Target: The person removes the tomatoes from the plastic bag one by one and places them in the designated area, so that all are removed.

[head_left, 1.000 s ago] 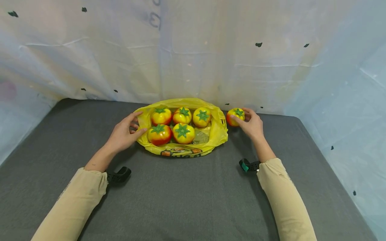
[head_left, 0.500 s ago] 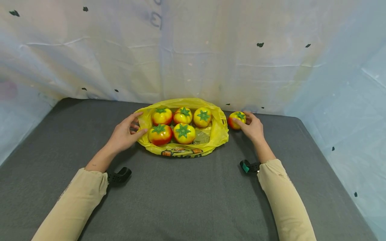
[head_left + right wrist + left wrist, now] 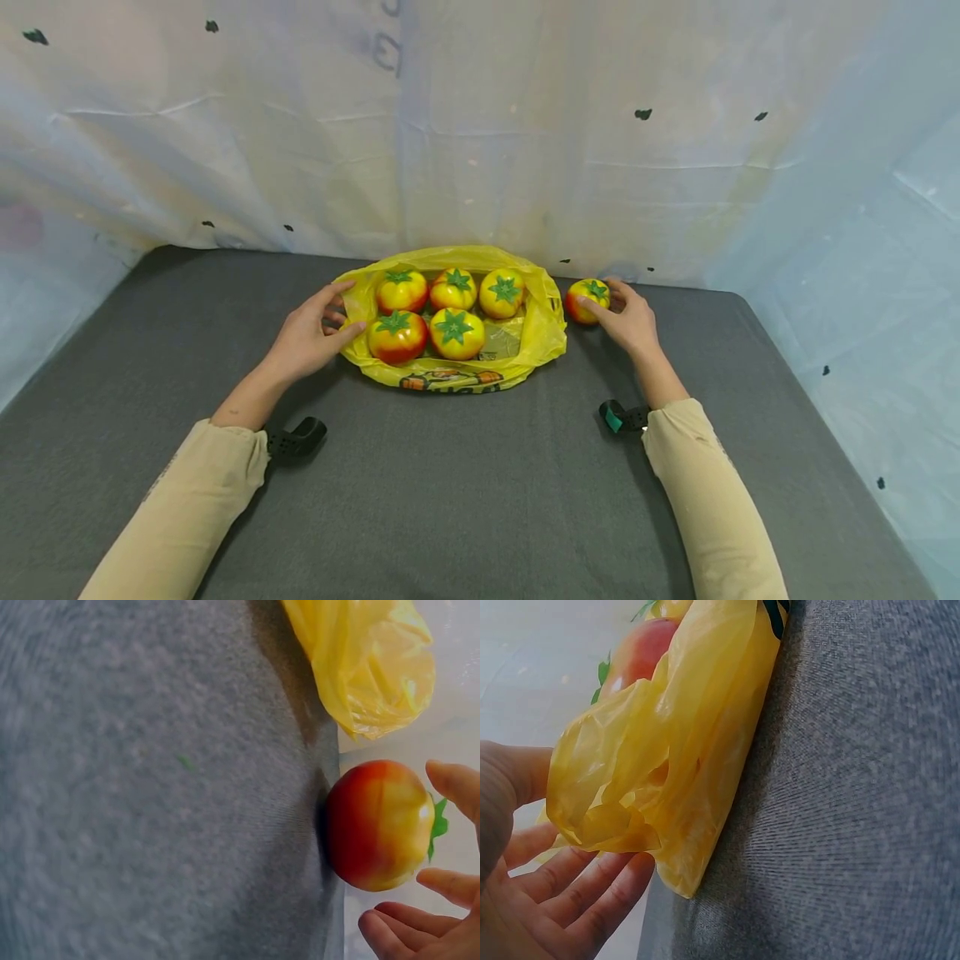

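An opened yellow plastic bag (image 3: 542, 333) lies on the table in the head view, with several yellow-red tomatoes (image 3: 397, 336) inside, green star-shaped tops upward. At its left end is my left hand (image 3: 303, 333), thumb and fingers spread around the rim; the left wrist view shows these fingers (image 3: 604, 892) relaxed against the crinkled plastic. Just right of the bag, another tomato (image 3: 379, 825) rests on the table. My right hand (image 3: 628, 317) stands around its right side, thumb and fingers loosely spread, with small gaps to the tomato visible in the right wrist view.
Dark grey cloth covers the table (image 3: 465, 483). Pale plastic sheeting (image 3: 480, 125) with dark marks rises close behind the bag, and another sheet (image 3: 862, 292) stands along the right side. Black wrist straps (image 3: 297, 437) stick out below both forearms.
The loose tomato has come down slightly with my right hand and now sits on the table, the fingers loosened from it. My left hand and the bag stay in place.
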Demonstrator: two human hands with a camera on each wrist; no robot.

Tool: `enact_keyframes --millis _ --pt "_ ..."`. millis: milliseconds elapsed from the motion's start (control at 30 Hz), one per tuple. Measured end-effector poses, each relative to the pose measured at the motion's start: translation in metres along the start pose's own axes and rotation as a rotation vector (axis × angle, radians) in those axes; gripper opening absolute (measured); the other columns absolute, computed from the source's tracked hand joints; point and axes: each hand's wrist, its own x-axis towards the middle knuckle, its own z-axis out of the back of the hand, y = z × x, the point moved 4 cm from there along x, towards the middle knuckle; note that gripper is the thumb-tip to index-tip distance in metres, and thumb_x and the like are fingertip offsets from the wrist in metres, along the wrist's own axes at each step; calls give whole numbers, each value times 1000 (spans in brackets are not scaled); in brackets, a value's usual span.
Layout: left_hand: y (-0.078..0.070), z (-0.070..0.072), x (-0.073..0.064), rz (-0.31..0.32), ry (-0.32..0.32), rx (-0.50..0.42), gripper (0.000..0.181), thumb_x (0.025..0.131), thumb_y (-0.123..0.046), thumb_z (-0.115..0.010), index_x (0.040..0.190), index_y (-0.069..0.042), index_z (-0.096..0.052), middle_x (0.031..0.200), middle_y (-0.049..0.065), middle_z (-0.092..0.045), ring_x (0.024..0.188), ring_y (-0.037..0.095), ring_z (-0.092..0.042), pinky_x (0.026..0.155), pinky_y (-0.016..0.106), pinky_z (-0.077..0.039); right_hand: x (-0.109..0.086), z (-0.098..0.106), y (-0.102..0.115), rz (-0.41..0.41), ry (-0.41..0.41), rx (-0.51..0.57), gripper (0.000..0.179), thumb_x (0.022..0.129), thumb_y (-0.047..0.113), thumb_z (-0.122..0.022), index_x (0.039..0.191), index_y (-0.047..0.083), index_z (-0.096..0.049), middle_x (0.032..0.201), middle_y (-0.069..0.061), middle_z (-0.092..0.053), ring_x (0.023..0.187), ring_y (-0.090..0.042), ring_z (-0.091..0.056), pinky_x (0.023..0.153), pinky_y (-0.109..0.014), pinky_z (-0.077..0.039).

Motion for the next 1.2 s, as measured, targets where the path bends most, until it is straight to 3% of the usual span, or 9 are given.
enact_keyframes --millis 200,633,1200 --pt "-1 0 0 -1 -4 -7 64 95 -21 -61 149 -2 -31 121 23 -45 103 37 -56 86 51 -51 -3 7 3 25 -26 19 83 88 53 -62 152 13 -28 156 -16 -27 140 -36 -33 112 -51 -32" --pt "0 0 0 -2 -16 -2 63 95 -18 -61 148 -2 -31 121 23 -45 103 37 -56 85 52 -51 -16 13 31 140 -96 82 79 88 51 -64 151 15 -33 155 -10 -30 141 -31 -33 113 -48 -32" --pt "0 0 2 17 -1 -11 64 95 -19 -60 149 -4 -30 123 22 -44 103 36 -55 87 51 -50 -32 -10 73 312 -89 150 68 90 37 -67 148 14 -39 151 -9 -39 139 -29 -37 112 -45 -35"
